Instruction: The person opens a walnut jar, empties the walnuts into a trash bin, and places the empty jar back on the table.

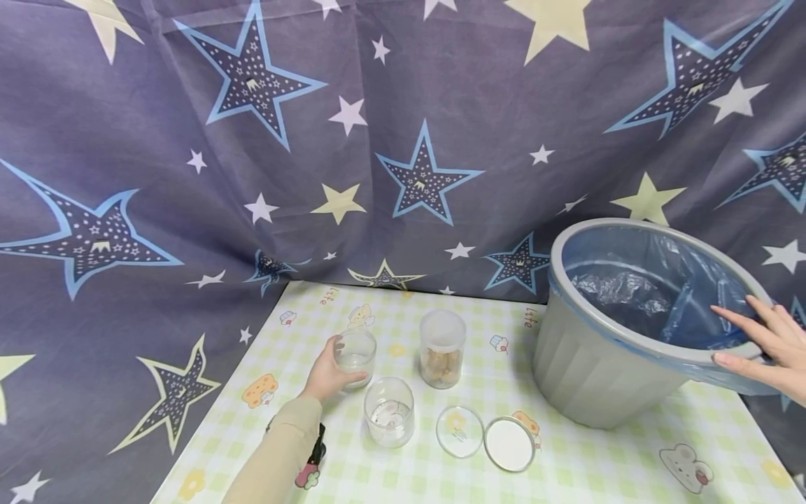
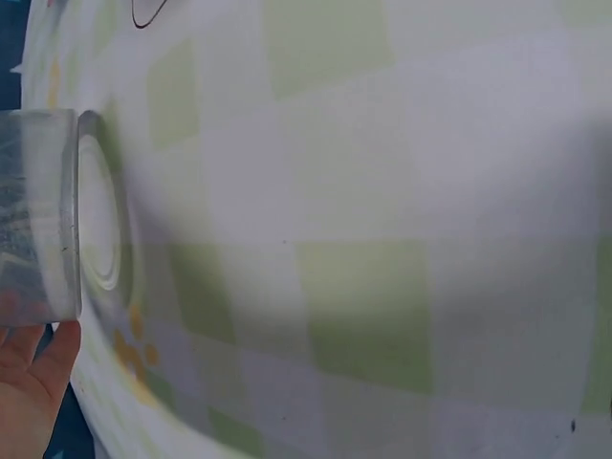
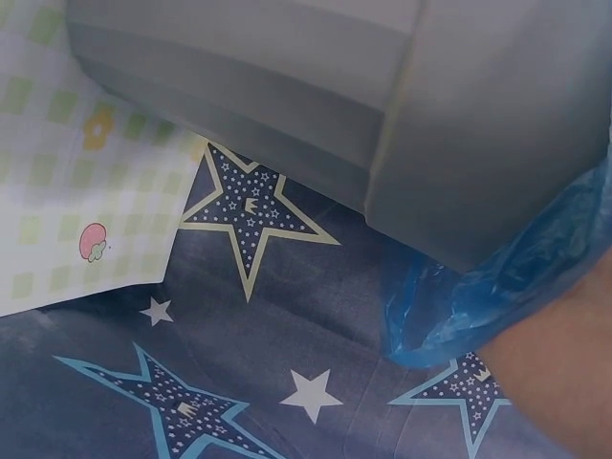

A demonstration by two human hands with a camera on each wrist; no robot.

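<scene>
My left hand (image 1: 332,369) grips a clear, empty-looking plastic jar (image 1: 357,353), thumb on the near side and fingers round the left. In the left wrist view, its fingertips reach the jar's wall (image 2: 38,215) just above the cloth. A second clear open jar (image 1: 389,413) stands close by, to the right. My right hand (image 1: 777,343) lies over the right rim of a grey trash bin (image 1: 598,364), fingers spread and fairly straight over the opening. Blue bag film (image 1: 642,294) lines the bin and folds out over its rim. In the right wrist view, the blue film (image 3: 497,277) hangs beside the wrist.
A taller jar (image 1: 442,350) with brown pieces inside stands behind the second jar. Two round lids, one clear (image 1: 460,432) and one white (image 1: 509,444), lie flat before it. A checked cloth (image 1: 352,476) covers the table; a star-patterned curtain (image 1: 302,182) hangs behind.
</scene>
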